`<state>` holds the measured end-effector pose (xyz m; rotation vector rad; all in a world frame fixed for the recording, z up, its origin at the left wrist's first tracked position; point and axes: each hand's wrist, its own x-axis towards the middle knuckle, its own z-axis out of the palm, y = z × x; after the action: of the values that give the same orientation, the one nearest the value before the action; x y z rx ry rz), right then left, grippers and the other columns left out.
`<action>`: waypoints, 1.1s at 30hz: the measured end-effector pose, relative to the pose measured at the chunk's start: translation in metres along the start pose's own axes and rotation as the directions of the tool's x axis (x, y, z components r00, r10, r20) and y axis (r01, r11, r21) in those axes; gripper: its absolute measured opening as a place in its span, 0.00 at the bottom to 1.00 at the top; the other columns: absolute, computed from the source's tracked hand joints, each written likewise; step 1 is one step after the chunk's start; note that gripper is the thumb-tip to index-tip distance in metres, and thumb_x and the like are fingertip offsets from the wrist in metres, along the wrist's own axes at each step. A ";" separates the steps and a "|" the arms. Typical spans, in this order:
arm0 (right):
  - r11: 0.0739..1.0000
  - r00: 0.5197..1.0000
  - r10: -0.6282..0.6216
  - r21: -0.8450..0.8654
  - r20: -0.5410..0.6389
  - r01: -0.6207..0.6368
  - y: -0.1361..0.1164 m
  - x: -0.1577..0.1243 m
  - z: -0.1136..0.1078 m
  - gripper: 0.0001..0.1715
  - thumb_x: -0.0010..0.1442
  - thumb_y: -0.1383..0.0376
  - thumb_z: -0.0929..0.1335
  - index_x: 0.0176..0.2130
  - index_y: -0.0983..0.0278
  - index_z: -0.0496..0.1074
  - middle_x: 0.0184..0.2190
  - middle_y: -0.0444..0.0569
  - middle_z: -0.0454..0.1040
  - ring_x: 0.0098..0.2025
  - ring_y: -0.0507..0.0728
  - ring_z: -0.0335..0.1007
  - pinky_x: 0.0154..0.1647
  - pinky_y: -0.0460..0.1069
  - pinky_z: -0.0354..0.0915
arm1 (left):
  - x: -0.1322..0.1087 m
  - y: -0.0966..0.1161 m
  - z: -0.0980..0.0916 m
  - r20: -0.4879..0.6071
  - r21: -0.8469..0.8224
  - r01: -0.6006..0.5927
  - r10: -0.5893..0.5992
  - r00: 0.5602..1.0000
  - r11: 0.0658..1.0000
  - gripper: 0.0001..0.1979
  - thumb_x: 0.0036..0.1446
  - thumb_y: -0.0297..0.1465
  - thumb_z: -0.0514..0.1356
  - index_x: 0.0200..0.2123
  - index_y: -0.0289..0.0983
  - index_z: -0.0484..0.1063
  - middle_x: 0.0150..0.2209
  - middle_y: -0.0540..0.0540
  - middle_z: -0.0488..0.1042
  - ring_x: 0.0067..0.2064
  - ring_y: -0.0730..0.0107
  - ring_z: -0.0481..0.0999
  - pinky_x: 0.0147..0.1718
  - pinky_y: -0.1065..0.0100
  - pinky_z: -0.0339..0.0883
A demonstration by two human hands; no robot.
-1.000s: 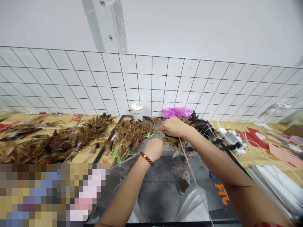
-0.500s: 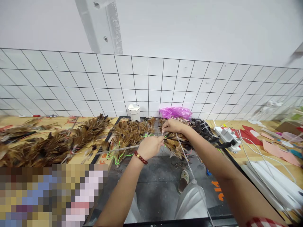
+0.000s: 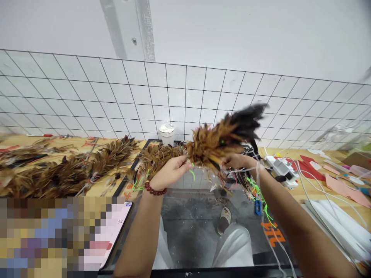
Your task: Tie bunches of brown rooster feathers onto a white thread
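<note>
A bundle of brown and black feathers is lifted above the glass table top, its dark tips pointing up and to the right. My left hand, with a red bead bracelet at the wrist, is closed on the bundle's left end. My right hand grips its lower right side, where thin clear strings and green cord hang down. Another pile of brown feathers lies on the table just left of my left hand.
Long rows of brown feathers cover the wooden bench at left. A white cup stands by the wire grid wall. A white power strip, cables, red paper pieces and white tubes lie at right.
The feather bundle has been raised off the table and swung up to the right. Both hands rose with it, and the pink bag behind is now hidden.
</note>
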<state>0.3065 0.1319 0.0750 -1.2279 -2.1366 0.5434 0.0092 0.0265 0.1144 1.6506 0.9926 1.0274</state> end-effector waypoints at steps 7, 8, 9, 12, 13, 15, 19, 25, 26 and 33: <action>0.988 0.563 0.072 0.018 0.823 -0.153 -0.012 0.023 0.079 0.09 0.32 0.70 0.73 0.23 0.64 0.77 0.16 0.39 0.72 0.19 0.47 0.63 0.21 0.41 0.57 | 0.009 -0.006 -0.010 -0.280 -0.598 -0.004 -0.204 0.938 0.801 0.17 0.47 0.41 0.65 0.31 0.34 0.66 0.18 0.58 0.53 0.16 0.86 0.46 0.12 0.81 0.38; 0.974 0.544 0.052 0.077 0.837 -0.211 -0.011 0.031 0.083 0.15 0.33 0.69 0.74 0.28 0.64 0.78 0.20 0.40 0.74 0.21 0.48 0.65 0.23 0.41 0.59 | 0.010 -0.007 -0.016 -0.311 -0.629 -0.035 -0.211 0.927 0.777 0.17 0.47 0.41 0.65 0.32 0.33 0.66 0.18 0.58 0.52 0.16 0.87 0.46 0.12 0.82 0.39; 0.951 0.558 0.024 0.153 0.829 -0.269 -0.011 0.039 0.086 0.20 0.34 0.68 0.73 0.33 0.64 0.78 0.25 0.41 0.75 0.24 0.48 0.67 0.25 0.42 0.61 | 0.010 -0.009 -0.021 -0.332 -0.654 -0.054 -0.221 0.917 0.755 0.17 0.48 0.40 0.65 0.32 0.33 0.66 0.18 0.58 0.52 0.15 0.87 0.46 0.12 0.82 0.39; 0.848 0.723 -0.048 0.411 0.689 -0.335 -0.011 0.063 0.095 0.28 0.35 0.68 0.73 0.41 0.64 0.76 0.35 0.44 0.76 0.32 0.50 0.70 0.31 0.43 0.64 | 0.012 -0.015 -0.032 -0.337 -0.720 -0.061 -0.272 0.901 0.691 0.16 0.50 0.40 0.64 0.32 0.33 0.66 0.18 0.58 0.51 0.15 0.87 0.46 0.11 0.83 0.40; 0.803 0.754 -0.080 0.490 0.652 -0.338 -0.012 0.070 0.100 0.30 0.36 0.68 0.73 0.43 0.64 0.75 0.37 0.46 0.76 0.34 0.51 0.70 0.34 0.43 0.64 | 0.012 -0.017 -0.033 -0.325 -0.744 -0.055 -0.288 0.901 0.666 0.15 0.52 0.39 0.63 0.32 0.33 0.65 0.18 0.58 0.51 0.15 0.87 0.46 0.10 0.83 0.41; 0.684 0.784 -0.175 0.646 0.596 -0.339 -0.014 0.080 0.114 0.34 0.38 0.66 0.73 0.48 0.63 0.72 0.44 0.50 0.75 0.40 0.53 0.71 0.38 0.46 0.66 | 0.013 -0.019 -0.035 -0.297 -0.787 -0.052 -0.303 0.905 0.615 0.14 0.53 0.39 0.62 0.32 0.33 0.65 0.18 0.58 0.50 0.15 0.86 0.46 0.10 0.83 0.41; 0.665 0.932 -0.086 0.717 0.353 -0.210 -0.015 0.095 0.150 0.28 0.54 0.54 0.66 0.51 0.65 0.69 0.44 0.55 0.74 0.39 0.53 0.71 0.37 0.47 0.66 | 0.012 -0.018 -0.035 -0.236 -0.838 -0.034 -0.306 0.922 0.544 0.13 0.55 0.38 0.60 0.32 0.33 0.64 0.19 0.58 0.49 0.15 0.86 0.45 0.10 0.83 0.41; 0.935 0.896 -0.100 -0.266 0.434 0.234 -0.031 0.111 0.183 0.13 0.55 0.68 0.66 0.39 0.60 0.77 0.42 0.52 0.75 0.42 0.56 0.70 0.43 0.49 0.62 | 0.012 -0.022 -0.040 -0.119 -0.902 0.031 -0.318 0.941 0.431 0.12 0.61 0.37 0.53 0.31 0.33 0.63 0.20 0.57 0.47 0.16 0.85 0.42 0.10 0.83 0.40; 0.874 0.880 -0.131 -0.366 0.457 0.320 -0.035 0.109 0.182 0.14 0.56 0.70 0.66 0.40 0.59 0.77 0.44 0.53 0.74 0.44 0.57 0.69 0.44 0.50 0.60 | 0.013 -0.023 -0.041 -0.088 -0.915 0.049 -0.318 0.944 0.400 0.13 0.62 0.36 0.51 0.31 0.33 0.63 0.19 0.57 0.47 0.16 0.85 0.42 0.10 0.83 0.40; 0.868 0.946 -0.307 -0.377 0.109 0.325 -0.051 0.072 0.110 0.15 0.61 0.69 0.61 0.45 0.67 0.72 0.44 0.57 0.72 0.48 0.59 0.65 0.49 0.53 0.58 | 0.017 -0.031 -0.039 0.004 -0.929 0.127 -0.334 0.942 0.349 0.14 0.63 0.36 0.48 0.29 0.33 0.63 0.20 0.56 0.48 0.16 0.84 0.43 0.11 0.82 0.41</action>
<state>0.1719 0.1650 0.0472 -1.0300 -2.5004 -0.0037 -0.0268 0.0612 0.0969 0.4258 0.5129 1.2184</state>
